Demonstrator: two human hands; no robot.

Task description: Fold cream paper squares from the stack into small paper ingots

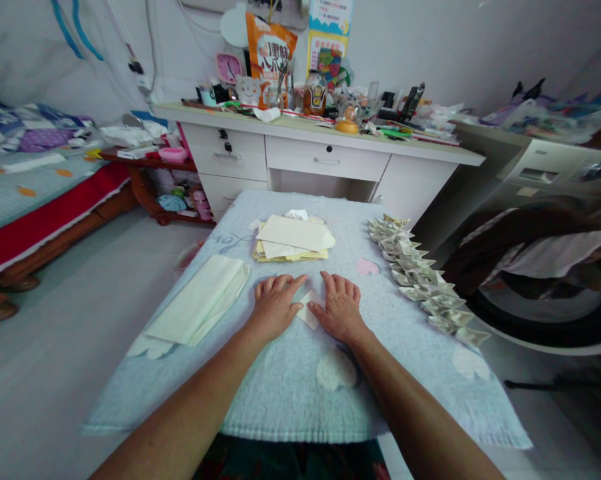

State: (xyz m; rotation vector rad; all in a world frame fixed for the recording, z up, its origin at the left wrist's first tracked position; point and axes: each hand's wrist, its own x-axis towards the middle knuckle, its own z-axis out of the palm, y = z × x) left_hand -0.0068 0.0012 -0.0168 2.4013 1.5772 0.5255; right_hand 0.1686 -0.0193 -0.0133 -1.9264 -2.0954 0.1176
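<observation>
A small folded piece of pale paper [309, 312] lies on the cloth-covered table between my hands, its lower corner pointing at me. My left hand [276, 303] is at its left side, palm down, thumb tip at the paper's edge and index finger stretched forward. On the other side, my right hand [341, 305] is spread in the same way, its thumb over the paper's right part. Neither hand grips the paper. Beyond them sits a stack of cream and yellow paper sheets [295, 235]. Several folded paper boat-like shapes [423, 277] stand in rows to the right.
Left of my hands lies a folded pale-green cloth or paper bundle [200, 300]. The light-blue tablecloth [280, 393] covers the table. A cluttered white desk [325, 160] stands behind, a bed [35, 193] at left, a washing machine [545, 173] with its door open at right.
</observation>
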